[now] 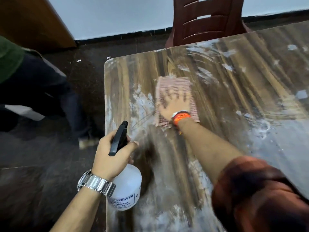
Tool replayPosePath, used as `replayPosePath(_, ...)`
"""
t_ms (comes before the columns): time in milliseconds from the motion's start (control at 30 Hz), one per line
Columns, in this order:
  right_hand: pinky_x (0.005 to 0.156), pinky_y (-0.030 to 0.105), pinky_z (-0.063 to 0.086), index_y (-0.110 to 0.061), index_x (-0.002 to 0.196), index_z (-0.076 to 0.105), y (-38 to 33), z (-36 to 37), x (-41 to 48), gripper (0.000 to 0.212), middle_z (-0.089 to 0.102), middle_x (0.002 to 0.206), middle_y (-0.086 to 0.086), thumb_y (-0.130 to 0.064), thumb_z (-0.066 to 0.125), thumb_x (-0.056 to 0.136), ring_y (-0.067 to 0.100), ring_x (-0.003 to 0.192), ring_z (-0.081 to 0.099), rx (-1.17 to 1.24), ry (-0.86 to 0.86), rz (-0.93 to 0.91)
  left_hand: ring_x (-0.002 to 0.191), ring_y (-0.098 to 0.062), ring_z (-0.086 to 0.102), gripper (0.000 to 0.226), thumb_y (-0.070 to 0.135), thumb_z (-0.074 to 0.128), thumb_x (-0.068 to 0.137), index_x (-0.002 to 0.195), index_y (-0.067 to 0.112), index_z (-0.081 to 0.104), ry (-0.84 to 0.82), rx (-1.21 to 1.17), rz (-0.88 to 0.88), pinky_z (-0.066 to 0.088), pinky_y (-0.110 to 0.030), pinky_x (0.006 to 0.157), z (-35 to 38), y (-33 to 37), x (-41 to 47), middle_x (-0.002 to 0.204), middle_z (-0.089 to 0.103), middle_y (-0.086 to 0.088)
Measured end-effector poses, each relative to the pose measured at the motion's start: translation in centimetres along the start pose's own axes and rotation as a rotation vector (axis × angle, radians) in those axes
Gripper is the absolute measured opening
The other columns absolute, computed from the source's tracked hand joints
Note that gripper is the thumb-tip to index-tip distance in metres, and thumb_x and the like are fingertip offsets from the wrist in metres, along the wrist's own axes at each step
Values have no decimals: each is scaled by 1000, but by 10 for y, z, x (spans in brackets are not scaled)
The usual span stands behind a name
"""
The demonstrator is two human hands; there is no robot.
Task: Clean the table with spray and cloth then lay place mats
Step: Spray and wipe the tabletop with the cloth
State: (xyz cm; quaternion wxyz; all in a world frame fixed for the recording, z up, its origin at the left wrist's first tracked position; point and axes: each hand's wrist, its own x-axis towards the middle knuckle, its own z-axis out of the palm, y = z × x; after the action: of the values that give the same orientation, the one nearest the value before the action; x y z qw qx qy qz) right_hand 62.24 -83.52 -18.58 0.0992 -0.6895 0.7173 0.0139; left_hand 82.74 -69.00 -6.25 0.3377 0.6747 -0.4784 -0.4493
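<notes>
Spray bottle point(125, 186) upright, nozzle point(124, 125) forward

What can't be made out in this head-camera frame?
Head view:
- Fingers of the right hand: motion blur on the cloth.
- spray bottle label: partly behind the wrist of the left hand, print too small.
- table: right and near sides cut off by the frame.
- person at left: cropped by the edge.

Red-brown slatted chair point(205, 22) beyond the right fingers point(173, 96); bystander's dark trousers point(41, 91) and wooden panel point(33, 19) far to their left.
</notes>
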Motion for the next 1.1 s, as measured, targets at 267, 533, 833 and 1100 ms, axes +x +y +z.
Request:
replayPosePath(267, 114, 59, 13, -30, 144, 39, -40, 20, -115, 67, 36, 153, -1, -59, 37, 84, 30, 143, 24, -54, -58, -672, 53, -24, 61, 29, 17, 79, 67, 80, 0, 59, 0, 11, 52, 56, -41, 51, -14, -5, 14, 64, 59, -13)
replayPosePath(533, 114, 61, 6, -35, 151, 23, -2, 26, -124, 71, 19, 160, 1, -65, 21, 86, 38, 145, 16, 78, 71, 146, 52, -16, 60, 25, 11, 77, 75, 86, -3, 60, -56, -23, 54, 59, -38, 51, -23, -8, -7, 68, 59, -7)
replayPosePath(833, 115, 58, 3, -37, 144, 37, -94, 74, -327, 58, 40, 150, -7, -58, 39, 90, 28, 145, 20, 78, -91, -554, 54, -17, 58, 22, 7, 79, 75, 70, 14, 58, -16, -88, 90, 52, -31, 51, -28, 5, -45, 65, 57, -5)
replayPosePath(1100, 115, 51, -6, -43, 151, 11, 119, 45, -292, 65, 9, 161, -10, -60, 22, 89, 25, 148, 3, 76, -25, 220, 48, -13, 59, 21, 17, 77, 67, 75, 9, 59, -16, -59, 52, 55, -36, 53, 10, -4, -108, 69, 59, -10)
